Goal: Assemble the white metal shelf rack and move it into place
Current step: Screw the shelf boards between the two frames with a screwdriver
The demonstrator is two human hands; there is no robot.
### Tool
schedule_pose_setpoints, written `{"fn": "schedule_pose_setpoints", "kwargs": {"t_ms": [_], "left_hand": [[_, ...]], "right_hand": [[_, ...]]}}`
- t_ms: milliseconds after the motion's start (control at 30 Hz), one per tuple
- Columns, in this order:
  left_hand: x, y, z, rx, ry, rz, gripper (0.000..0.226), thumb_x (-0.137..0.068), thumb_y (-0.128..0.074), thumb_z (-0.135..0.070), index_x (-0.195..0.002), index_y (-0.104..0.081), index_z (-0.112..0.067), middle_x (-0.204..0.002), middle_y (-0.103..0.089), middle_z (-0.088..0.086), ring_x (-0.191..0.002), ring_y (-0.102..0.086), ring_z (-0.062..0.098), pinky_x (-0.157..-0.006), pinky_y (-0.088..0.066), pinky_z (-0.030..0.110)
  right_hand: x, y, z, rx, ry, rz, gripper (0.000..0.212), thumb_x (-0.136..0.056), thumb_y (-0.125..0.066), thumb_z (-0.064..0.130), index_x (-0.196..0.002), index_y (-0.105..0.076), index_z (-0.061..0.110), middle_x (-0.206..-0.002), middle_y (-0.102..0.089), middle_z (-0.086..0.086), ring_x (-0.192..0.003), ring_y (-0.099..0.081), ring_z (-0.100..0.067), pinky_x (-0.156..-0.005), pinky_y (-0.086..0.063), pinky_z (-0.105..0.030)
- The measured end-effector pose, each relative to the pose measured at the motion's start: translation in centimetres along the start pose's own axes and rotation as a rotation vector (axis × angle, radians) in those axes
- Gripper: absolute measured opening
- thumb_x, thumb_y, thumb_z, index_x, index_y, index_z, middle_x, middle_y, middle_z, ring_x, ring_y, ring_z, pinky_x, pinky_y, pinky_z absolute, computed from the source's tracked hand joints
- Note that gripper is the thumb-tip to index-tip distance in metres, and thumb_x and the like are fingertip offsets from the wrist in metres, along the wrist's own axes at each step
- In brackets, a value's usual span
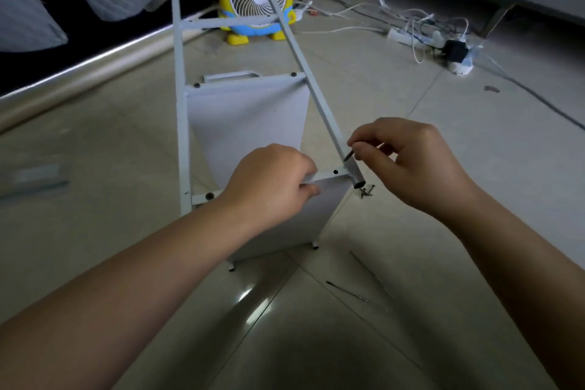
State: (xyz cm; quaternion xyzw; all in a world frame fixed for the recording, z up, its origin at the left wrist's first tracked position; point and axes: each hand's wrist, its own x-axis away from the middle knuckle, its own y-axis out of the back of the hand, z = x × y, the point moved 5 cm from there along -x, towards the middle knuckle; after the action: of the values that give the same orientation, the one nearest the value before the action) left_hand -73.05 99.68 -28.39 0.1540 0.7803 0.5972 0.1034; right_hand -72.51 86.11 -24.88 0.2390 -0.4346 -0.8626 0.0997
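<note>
Your left hand (pixel 269 180) covers the shelf edge (pixel 329 175) it grips; your right hand (pixel 411 158) pinches a small screw (pixel 349 154), tip against the rack post (pixel 316 98), just left.

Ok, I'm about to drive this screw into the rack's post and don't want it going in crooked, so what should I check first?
1. Screw pinched in the right hand: ok.
2. Screw tip lined up with a hole in the post: cannot tell; the tip is at the post's side.
3. Left hand gripping the shelf edge: ok.
4. Hole in the shelf edge beside the post filled: not ok, it is empty.
5. Spare screws on the floor by the post's foot: ok.
6. Thin tool in hand: not ok, it lies on the floor.
</note>
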Motion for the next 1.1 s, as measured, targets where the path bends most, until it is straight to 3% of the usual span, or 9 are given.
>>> {"fn": "schedule_pose_setpoints", "kwargs": {"t_ms": [100, 167, 333, 433, 533, 633, 767, 933, 1100], "left_hand": [[0.2, -0.1, 0.1, 0.109, 0.038, -0.031, 0.032, -0.088, -0.058, -0.037, -0.064, -0.052, -0.016, -0.063, -0.046, -0.002, -0.063, -0.042, 0.017, -0.053, -0.024, 0.027], [0.1, 0.1, 0.3, 0.162, 0.07, -0.054, 0.021, -0.086, -0.061, -0.037, -0.09, -0.068, -0.017, -0.076, -0.056, -0.004, -0.072, -0.046, 0.014, -0.059, -0.028, 0.024], [-0.4, 0.0, 0.6, 0.183, 0.107, -0.089, 0.027, -0.085, -0.063, -0.037, -0.104, -0.067, -0.018, -0.078, -0.048, -0.009, -0.077, -0.045, 0.012, -0.062, -0.029, 0.022], [-0.2, -0.1, 0.5, 0.172, 0.082, -0.105, 0.022, -0.086, -0.061, -0.033, -0.096, -0.068, -0.015, -0.072, -0.053, -0.007, -0.067, -0.047, 0.014, -0.052, -0.03, 0.023], [0.1, 0.2, 0.5, 0.161, 0.059, -0.151, 0.018, -0.084, -0.058, -0.025, -0.095, -0.069, -0.014, -0.08, -0.063, -0.002, -0.075, -0.056, 0.018, -0.058, -0.039, 0.023], [0.5, 0.6, 0.6, 0.154, 0.042, -0.152, 0.017, -0.087, -0.057, -0.031, -0.093, -0.068, -0.019, -0.072, -0.049, -0.008, -0.076, -0.048, 0.015, -0.056, -0.032, 0.023], [1.1, 0.8, 0.6, -0.012, -0.025, -0.148, 0.037, -0.093, -0.047, -0.04, -0.061, -0.045, -0.021, -0.068, -0.039, -0.006, -0.079, -0.04, 0.016, -0.065, -0.026, 0.026], [1.4, -0.1, 1.1, 0.079, -0.046, -0.199, 0.032, -0.093, -0.048, -0.037, -0.101, -0.067, -0.012, -0.085, -0.047, -0.002, -0.082, -0.035, 0.012, -0.067, -0.026, 0.026], [1.5, 0.1, 0.9, 0.093, -0.083, -0.282, 0.027, -0.087, -0.059, -0.03, -0.081, -0.07, -0.006, -0.072, -0.052, 0.002, -0.07, -0.039, 0.013, -0.048, -0.022, 0.018]], "right_hand": [[-0.2, -0.3, 0.2, 0.028, 0.042, 0.031, 0.025, -0.083, -0.049, 0.015, -0.088, -0.07, 0.002, -0.075, -0.058, 0.007, -0.065, -0.054, -0.008, -0.066, -0.041, -0.01], [-0.3, -0.6, 0.1, 0.034, 0.034, 0.034, 0.026, -0.083, -0.049, 0.016, -0.09, -0.071, 0.003, -0.076, -0.057, 0.007, -0.066, -0.055, -0.008, -0.065, -0.042, -0.01], [-0.1, -1.4, 0.2, 0.032, 0.052, 0.022, 0.021, -0.083, -0.052, 0.012, -0.086, -0.07, 0.002, -0.073, -0.058, 0.006, -0.068, -0.054, -0.009, -0.067, -0.04, -0.01], [0.2, -1.7, 0.6, 0.085, 0.128, 0.047, 0.018, -0.083, -0.054, 0.01, -0.084, -0.07, 0.001, -0.072, -0.065, -0.003, -0.064, -0.054, -0.008, -0.064, -0.041, -0.012], [0.1, -1.6, 0.9, 0.154, 0.201, 0.055, 0.026, -0.084, -0.048, 0.016, -0.082, -0.07, 0.001, -0.067, -0.066, -0.009, -0.058, -0.059, -0.022, -0.058, -0.045, -0.023], [-0.2, -1.6, 0.8, 0.233, 0.247, 0.064, 0.029, -0.083, -0.045, 0.017, -0.078, -0.07, 0.003, -0.064, -0.064, -0.008, -0.057, -0.056, -0.025, -0.059, -0.039, -0.023], [-0.6, -1.2, 0.9, 0.29, 0.294, 0.102, 0.029, -0.081, -0.046, 0.019, -0.075, -0.071, 0.006, -0.067, -0.062, -0.008, -0.058, -0.054, -0.022, -0.057, -0.037, -0.023], [-0.6, -1.7, 1.3, 0.361, 0.317, 0.161, 0.033, -0.081, -0.042, 0.018, -0.069, -0.069, 0.004, -0.066, -0.059, -0.009, -0.052, -0.056, -0.025, -0.045, -0.048, -0.03], [-1.2, -2.4, 0.7, 0.432, 0.271, 0.203, 0.027, -0.08, -0.047, 0.013, -0.068, -0.066, 0.0, -0.066, -0.057, -0.013, -0.051, -0.055, -0.028, -0.046, -0.048, -0.035]]}}
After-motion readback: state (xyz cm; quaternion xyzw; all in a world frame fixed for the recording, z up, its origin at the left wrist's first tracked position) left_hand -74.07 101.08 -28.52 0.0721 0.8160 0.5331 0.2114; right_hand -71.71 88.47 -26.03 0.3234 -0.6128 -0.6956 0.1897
